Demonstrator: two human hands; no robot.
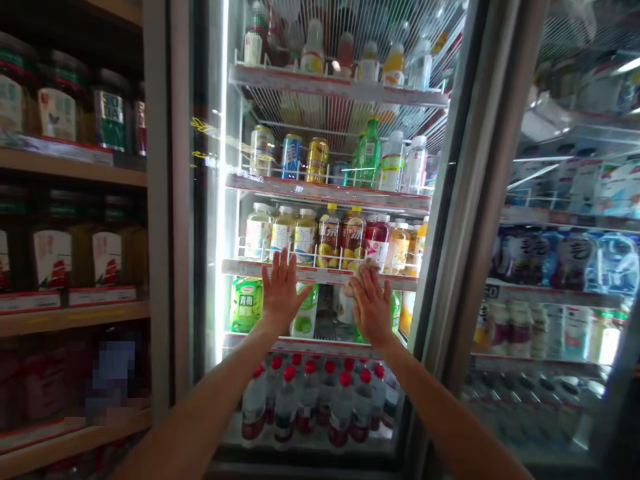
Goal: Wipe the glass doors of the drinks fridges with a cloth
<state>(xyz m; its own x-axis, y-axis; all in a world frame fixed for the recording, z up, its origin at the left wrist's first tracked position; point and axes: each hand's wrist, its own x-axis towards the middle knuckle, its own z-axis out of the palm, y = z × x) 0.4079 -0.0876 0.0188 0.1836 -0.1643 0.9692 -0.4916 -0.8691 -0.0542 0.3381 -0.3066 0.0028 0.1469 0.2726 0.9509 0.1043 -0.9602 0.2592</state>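
Both arms reach forward to the glass door of a lit drinks fridge. My left hand is spread with its fingers up, seemingly flat against the glass, in front of the shelf with green cartons. Under the fingers of my right hand is a pale crumpled cloth, pressed to the pane right of the left hand. Behind the glass, tea bottles stand at fingertip height, and a green pack is left of my left hand. The right palm hides part of the lower shelf.
Red-capped water bottles fill the fridge bottom. A metal door frame runs up the right side, with another stocked fridge beyond it. On the left, wooden shelves hold dark bottles.
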